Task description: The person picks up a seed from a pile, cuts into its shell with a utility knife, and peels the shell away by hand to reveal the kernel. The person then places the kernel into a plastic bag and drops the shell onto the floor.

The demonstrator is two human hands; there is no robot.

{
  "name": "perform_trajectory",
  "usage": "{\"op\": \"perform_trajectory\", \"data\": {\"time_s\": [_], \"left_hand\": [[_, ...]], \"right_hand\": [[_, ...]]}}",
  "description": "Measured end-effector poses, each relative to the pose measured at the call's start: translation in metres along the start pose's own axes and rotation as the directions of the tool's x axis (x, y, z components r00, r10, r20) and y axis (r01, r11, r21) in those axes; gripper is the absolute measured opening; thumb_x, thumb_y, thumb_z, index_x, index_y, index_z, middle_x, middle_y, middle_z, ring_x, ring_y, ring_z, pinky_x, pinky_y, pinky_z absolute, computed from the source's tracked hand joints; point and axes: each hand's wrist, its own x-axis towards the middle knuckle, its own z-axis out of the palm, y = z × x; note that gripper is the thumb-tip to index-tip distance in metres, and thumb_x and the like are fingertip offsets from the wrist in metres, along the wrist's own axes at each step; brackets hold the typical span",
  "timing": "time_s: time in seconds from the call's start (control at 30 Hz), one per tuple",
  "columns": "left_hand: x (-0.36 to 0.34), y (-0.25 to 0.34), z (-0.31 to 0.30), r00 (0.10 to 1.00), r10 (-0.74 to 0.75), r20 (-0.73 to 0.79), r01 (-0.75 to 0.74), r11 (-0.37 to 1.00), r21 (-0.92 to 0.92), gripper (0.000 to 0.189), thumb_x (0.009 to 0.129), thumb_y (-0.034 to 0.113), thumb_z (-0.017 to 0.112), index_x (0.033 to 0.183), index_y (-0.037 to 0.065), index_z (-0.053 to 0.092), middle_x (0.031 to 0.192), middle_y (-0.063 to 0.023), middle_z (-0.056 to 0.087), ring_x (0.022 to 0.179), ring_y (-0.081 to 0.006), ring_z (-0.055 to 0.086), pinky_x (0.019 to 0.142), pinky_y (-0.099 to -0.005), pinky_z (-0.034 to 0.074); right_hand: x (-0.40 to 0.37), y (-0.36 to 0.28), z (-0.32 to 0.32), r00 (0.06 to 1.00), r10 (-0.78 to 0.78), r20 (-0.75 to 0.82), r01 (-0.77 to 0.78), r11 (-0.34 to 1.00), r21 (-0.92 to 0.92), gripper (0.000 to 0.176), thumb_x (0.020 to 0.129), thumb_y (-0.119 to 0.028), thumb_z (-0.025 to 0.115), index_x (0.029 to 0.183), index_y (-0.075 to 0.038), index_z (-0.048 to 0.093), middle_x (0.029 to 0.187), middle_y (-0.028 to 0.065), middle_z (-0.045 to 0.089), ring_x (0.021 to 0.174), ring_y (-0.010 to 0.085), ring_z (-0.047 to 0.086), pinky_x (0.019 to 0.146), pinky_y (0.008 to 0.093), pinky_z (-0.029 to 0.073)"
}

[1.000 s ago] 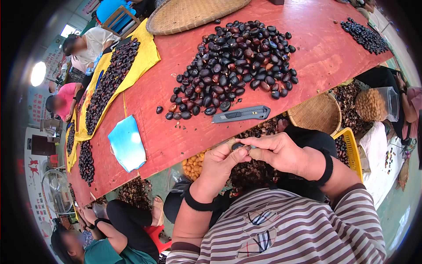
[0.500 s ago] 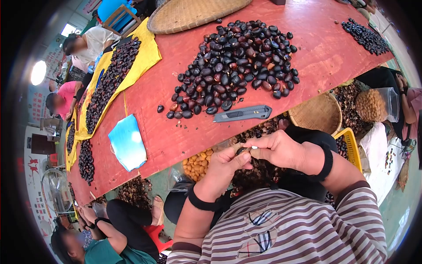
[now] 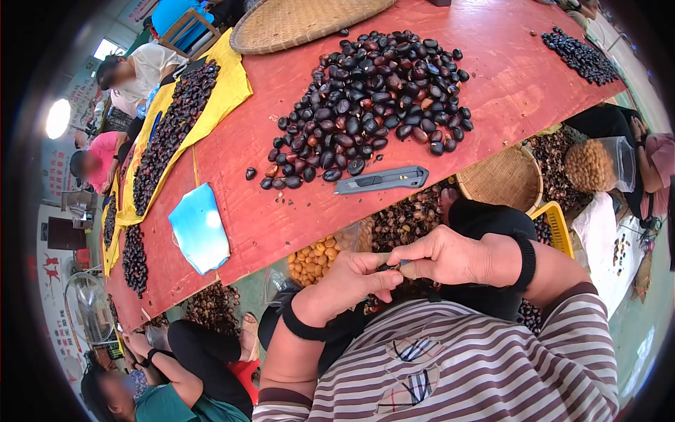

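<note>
Pinching small dark piece point(image 3: 386, 267), two hands
Left hand point(image 3: 349, 283), right hand point(image 3: 453, 258): fingertips clamped on it; utility knife point(image 3: 383, 180) on red table point(image 3: 271, 224)

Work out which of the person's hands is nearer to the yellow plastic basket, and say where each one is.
Right. The right hand is on the side toward the yellow plastic basket; the left hand is farther off, beyond it.

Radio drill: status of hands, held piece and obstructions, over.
Left hand pinching dark piece, mostly hidden. Right hand close beside. No obstruction seen; utility knife on table.
</note>
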Motion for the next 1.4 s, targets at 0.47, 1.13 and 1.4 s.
{"op": "perform_trajectory", "data": {"time_s": [0.47,1.13,1.4], "left_hand": [[0.021,-0.017,0.002,0.999,0.051,0.013,-0.049,0.990,-0.129,0.018,0.076,0.017,0.059,0.085,0.001,0.056,0.072,-0.0033,0.057,0.062,-0.0123,0.057,0.058,-0.0224,0.047],[0.016,-0.019,0.001,0.984,0.167,-0.068,-0.180,0.897,-0.404,0.033,0.084,0.018,0.044,0.112,0.001,0.040,0.093,-0.0097,0.053,0.081,-0.0196,0.057,0.076,-0.0284,0.045],[-0.004,-0.039,-0.037,0.927,0.180,-0.330,-0.250,0.950,-0.186,0.024,0.079,0.003,0.050,0.102,0.000,0.050,0.087,-0.0079,0.058,0.079,-0.0138,0.057,0.072,-0.0257,0.046]], "right_hand": [[0.005,0.015,-0.004,0.966,-0.155,-0.205,0.144,0.987,-0.069,0.017,0.077,-0.008,0.052,0.093,-0.008,0.057,0.069,0.0134,0.058,0.061,0.0196,0.058,0.056,0.0272,0.044],[0.019,0.025,0.002,0.840,-0.067,-0.539,0.192,0.965,0.180,0.018,0.078,-0.004,0.053,0.096,-0.002,0.057,0.084,0.0079,0.062,0.076,0.0070,0.055,0.068,0.0212,0.044],[0.008,0.043,-0.023,0.833,-0.314,-0.455,0.016,0.837,-0.547,0.032,0.073,-0.020,0.056,0.101,-0.005,0.053,0.082,0.0148,0.055,0.075,0.0298,0.055,0.063,0.0366,0.044]]}}
